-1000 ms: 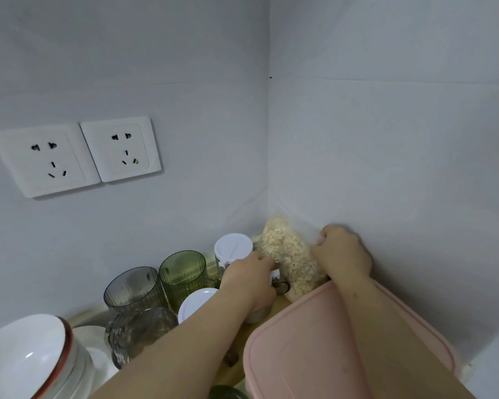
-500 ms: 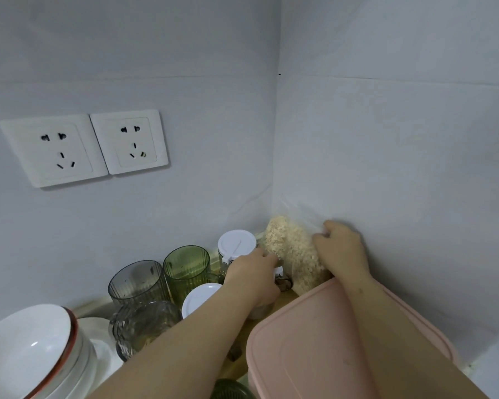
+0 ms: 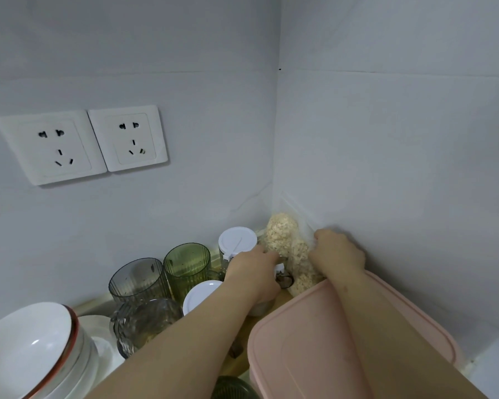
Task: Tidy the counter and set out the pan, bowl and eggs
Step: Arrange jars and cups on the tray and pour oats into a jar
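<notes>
A clear plastic bag of pale oat flakes (image 3: 283, 240) stands in the corner where the two walls meet. My right hand (image 3: 336, 253) grips the bag's right side against the wall. My left hand (image 3: 252, 273) reaches in from the left, its fingers curled at the bag's lower left, above a jar with a metal clasp (image 3: 284, 279); whether it holds the bag or the jar is hidden. White bowls with a red rim (image 3: 38, 349) are stacked at the lower left. No pan or eggs are in view.
A pink lidded box (image 3: 329, 349) sits under my right forearm. Two white-lidded jars (image 3: 236, 240), a grey ribbed glass (image 3: 139, 280), a green ribbed glass (image 3: 188, 263) and a clear glass (image 3: 144, 321) crowd the counter's back. Two wall sockets (image 3: 81, 142) are at the left.
The oat bag has been pushed upright and deeper into the corner. Both hands moved slightly toward the walls with it.
</notes>
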Motion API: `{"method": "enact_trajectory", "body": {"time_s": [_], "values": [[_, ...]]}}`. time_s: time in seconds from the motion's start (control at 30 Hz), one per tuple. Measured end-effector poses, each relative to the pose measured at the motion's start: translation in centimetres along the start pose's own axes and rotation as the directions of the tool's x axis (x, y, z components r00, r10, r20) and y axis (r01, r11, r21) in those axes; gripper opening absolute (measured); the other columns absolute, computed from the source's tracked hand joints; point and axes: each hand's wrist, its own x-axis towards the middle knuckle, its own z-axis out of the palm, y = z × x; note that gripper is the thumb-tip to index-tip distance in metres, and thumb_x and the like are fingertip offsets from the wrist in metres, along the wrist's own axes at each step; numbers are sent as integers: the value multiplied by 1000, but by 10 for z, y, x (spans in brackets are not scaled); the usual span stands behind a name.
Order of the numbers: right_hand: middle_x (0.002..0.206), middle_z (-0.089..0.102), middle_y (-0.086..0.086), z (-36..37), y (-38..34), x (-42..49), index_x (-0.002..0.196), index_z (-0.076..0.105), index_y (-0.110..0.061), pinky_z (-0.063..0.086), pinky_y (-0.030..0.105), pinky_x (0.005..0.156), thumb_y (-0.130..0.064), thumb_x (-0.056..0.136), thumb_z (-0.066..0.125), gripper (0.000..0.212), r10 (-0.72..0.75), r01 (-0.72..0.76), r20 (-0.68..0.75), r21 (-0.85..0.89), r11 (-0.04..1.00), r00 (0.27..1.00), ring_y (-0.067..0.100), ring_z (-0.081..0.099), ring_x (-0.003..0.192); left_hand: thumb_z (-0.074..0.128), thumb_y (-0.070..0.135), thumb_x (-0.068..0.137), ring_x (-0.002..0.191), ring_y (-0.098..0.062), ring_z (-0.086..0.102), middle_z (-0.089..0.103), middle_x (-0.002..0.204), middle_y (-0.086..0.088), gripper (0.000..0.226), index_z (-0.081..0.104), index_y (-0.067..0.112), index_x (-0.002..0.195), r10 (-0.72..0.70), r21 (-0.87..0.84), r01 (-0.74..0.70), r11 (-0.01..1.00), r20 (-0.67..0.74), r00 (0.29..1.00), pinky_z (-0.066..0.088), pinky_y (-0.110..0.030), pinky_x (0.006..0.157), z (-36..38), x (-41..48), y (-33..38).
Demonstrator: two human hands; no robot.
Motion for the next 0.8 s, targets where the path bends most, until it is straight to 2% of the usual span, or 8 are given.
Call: {"method": "enact_trajectory", "body": {"time_s": [0.13,0.27,0.37,0.47,0.5,0.57,0.63,0.8], "values": [[120,54,15,3,5,7,114,47,-7,40,30,72,-5,92,36,24,-47,42,72,80,996,996,31,55,105,48,26,90,111,-31,52,47,124,-7,36,45,14,123,-1,7,1,1000,-4,1000,39,-33,74,0,0,0],[104,56,17,1,11,12,89,38,-9,36,28,63,-7,93,37,5,-70,65,10,273,960,997,27,50,81,48,26,90,111,-31,52,47,123,-7,36,45,14,123,-2,4,2,1000,-7,1000,39,-33,74,0,1,0],[90,49,11,-2,15,13,68,29,-15,30,28,51,-3,92,37,28,-87,94,-38,308,947,996,18,43,66,49,26,89,109,-30,53,47,123,-7,35,45,14,122,-6,4,6,1000,-12,1000,39,-32,72,0,0,1],[105,57,18,1,13,14,64,27,-19,38,27,68,2,89,39,35,-121,114,39,147,983,992,30,55,95,50,24,88,107,-29,53,47,122,-7,35,46,14,121,-6,-2,6,1000,-11,1000,39,-31,70,1,-2,0],[113,58,19,2,11,14,66,34,-19,39,29,72,2,90,40,32,-125,120,63,85,989,990,32,55,106,51,24,88,107,-29,53,47,122,-7,35,45,14,121,-4,-4,4,1000,-11,1000,39,-31,70,1,-2,0],[118,60,18,5,8,13,90,55,-9,43,30,78,-1,93,40,17,-130,129,66,23,991,989,31,56,110,51,24,88,107,-29,53,46,123,-7,36,45,13,122,-1,-6,1,1000,-10,1000,39,-32,70,1,-3,-1],[117,61,19,10,7,13,109,57,-1,47,32,82,-3,94,39,23,-111,111,20,10,994,994,32,59,108,52,24,87,108,-29,53,47,123,-7,37,44,13,122,2,-14,-3,1000,-15,1000,39,-32,72,2,-3,-2],[118,59,12,7,3,7,116,52,-10,42,30,73,-4,94,37,28,-120,103,-95,-171,980,988,30,58,108,52,24,87,111,-29,51,46,125,-8,39,43,13,124,20,-11,-20,1000,-17,1000,41,-33,77,2,-4,-1]]}}
